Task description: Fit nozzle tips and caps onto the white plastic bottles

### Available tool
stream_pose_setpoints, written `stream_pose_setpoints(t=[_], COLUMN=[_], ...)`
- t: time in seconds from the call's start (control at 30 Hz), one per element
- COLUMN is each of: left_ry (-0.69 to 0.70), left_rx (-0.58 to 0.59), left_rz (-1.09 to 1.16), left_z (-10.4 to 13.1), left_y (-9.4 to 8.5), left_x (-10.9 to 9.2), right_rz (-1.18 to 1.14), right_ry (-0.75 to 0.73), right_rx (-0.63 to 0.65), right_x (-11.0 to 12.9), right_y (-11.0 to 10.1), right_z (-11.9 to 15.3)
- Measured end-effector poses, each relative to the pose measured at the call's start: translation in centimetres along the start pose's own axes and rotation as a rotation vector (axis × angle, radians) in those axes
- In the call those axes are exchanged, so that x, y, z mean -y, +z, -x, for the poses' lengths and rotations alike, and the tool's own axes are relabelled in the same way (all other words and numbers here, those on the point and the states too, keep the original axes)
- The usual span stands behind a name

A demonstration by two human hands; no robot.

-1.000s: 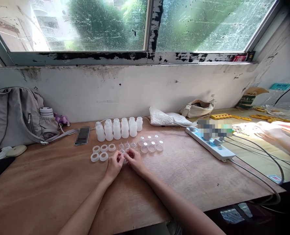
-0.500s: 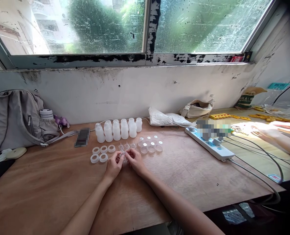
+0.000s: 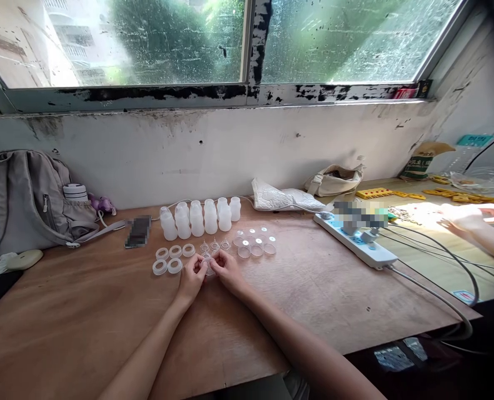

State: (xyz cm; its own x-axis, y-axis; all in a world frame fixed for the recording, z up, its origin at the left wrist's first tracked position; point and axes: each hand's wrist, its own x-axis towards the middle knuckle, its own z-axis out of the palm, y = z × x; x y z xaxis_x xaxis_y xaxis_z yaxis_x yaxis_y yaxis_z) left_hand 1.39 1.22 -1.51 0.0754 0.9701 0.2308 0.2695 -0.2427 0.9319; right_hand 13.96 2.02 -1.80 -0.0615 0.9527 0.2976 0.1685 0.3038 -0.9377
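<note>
Fingertips of my left hand and my right hand pinch a small clear round piece between them. It looks like a bottle nipple, though the fingers hide most of it. Just beyond my hands stand several clear bottle nipples. To the left lie several frosted screw rings in two rows. Clear round caps with small white spots on top are grouped to the right. Behind everything, frosted baby bottles stand upright in two rows.
A grey backpack and a phone are at the left. White padded packaging and a cloth bag lie along the wall. A power strip trails cables on the right. Another person's hands are at the neighbouring table.
The view has shifted slightly. My hands keep pinching the clear piece, with small finger movements; the right fingertips sit a little higher around it. Bottles, rings and caps stay in place.
</note>
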Motion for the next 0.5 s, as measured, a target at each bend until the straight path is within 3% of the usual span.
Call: stream_pose_setpoints(t=[0.27, 0.4, 0.5], left_ry=[-0.059, -0.057, 0.005], left_rx=[0.036, -0.053, -0.081], left_rz=[0.131, 0.085, 0.002], left_z=[-0.23, -0.43, -0.51], left_y=[0.12, 0.07, -0.07], left_x=[0.08, 0.62, 0.73], right_rz=[-0.135, -0.213, -0.206], right_ry=[0.128, 0.166, 0.160], right_rx=[-0.035, 0.073, 0.072], right_x=[-0.22, -0.35, -0.41], right_y=[-0.01, 0.11, 0.17], right_z=[-0.09, -0.03, 0.04])
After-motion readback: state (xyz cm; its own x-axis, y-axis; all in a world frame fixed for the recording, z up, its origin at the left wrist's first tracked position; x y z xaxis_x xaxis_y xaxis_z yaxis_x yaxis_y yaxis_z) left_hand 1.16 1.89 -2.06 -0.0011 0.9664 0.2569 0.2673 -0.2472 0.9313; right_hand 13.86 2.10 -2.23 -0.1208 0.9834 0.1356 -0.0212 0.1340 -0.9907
